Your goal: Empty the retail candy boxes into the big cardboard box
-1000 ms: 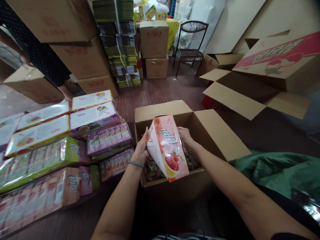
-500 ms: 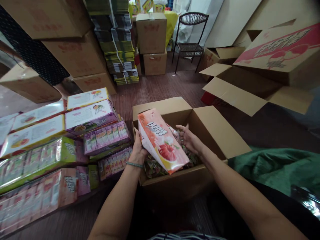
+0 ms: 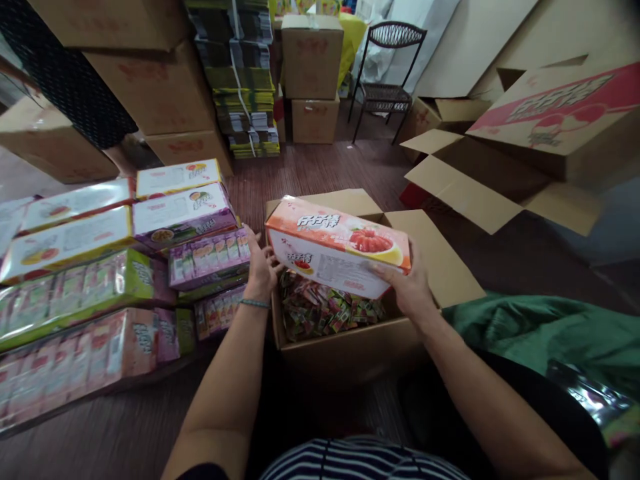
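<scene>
I hold a pink printed box (image 3: 336,248) with a red fruit picture level above an open cardboard carton (image 3: 440,263). My left hand (image 3: 260,267) grips its left end, fingers spread against the side. My right hand (image 3: 407,288) grips its right end from below. Inside the carton lies a heap of several small wrapped sweets (image 3: 325,310), partly hidden under the box.
Stacks of flat printed boxes and wrapped packs (image 3: 115,267) lie on the floor to the left. Large cartons (image 3: 150,87) and bundled flat card (image 3: 245,80) stand behind. An open carton (image 3: 500,187) and a chair (image 3: 385,87) are at the right back; green cloth (image 3: 550,333) lies near right.
The pink box has turned from a tilted, end-down pose inside the carton to lying level and raised above it. My right hand has taken hold of its right end again.
</scene>
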The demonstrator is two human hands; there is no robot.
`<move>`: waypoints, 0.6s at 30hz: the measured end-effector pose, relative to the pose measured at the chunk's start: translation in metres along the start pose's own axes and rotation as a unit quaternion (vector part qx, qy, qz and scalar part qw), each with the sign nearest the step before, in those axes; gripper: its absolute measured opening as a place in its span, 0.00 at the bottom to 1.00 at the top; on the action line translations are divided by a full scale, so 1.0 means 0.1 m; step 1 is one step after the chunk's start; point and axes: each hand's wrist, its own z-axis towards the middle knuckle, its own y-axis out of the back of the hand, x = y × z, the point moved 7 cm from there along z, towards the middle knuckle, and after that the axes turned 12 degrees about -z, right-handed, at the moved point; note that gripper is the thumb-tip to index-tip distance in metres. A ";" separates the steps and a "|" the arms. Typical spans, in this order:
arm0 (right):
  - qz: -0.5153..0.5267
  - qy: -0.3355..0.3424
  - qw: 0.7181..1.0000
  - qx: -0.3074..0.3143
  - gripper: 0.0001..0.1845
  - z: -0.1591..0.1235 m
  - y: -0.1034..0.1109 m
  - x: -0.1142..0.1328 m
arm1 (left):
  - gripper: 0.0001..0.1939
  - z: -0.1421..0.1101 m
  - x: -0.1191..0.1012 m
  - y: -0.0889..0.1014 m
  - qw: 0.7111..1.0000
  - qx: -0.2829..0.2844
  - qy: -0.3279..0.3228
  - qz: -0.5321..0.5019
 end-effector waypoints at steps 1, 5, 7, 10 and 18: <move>-0.002 -0.002 1.000 0.029 0.45 0.06 0.01 0.02 | 0.37 -0.01 -0.04 -0.03 1.000 0.020 -0.004 -0.002; 0.031 -0.080 0.993 0.078 0.41 0.27 0.00 -0.22 | 0.30 -0.17 0.11 -0.30 0.988 0.142 0.054 0.002; 0.037 -0.099 0.991 0.080 0.41 0.32 -0.02 -0.38 | 0.30 -0.25 0.16 -0.39 0.983 0.179 0.049 0.005; 0.031 -0.092 0.991 0.095 0.39 0.33 -0.05 -0.50 | 0.35 -0.32 0.12 -0.43 0.979 0.204 0.017 0.008; 0.034 -0.100 0.983 0.149 0.46 0.18 -0.07 -0.50 | 0.40 -0.47 0.01 -0.44 0.974 0.226 0.000 0.020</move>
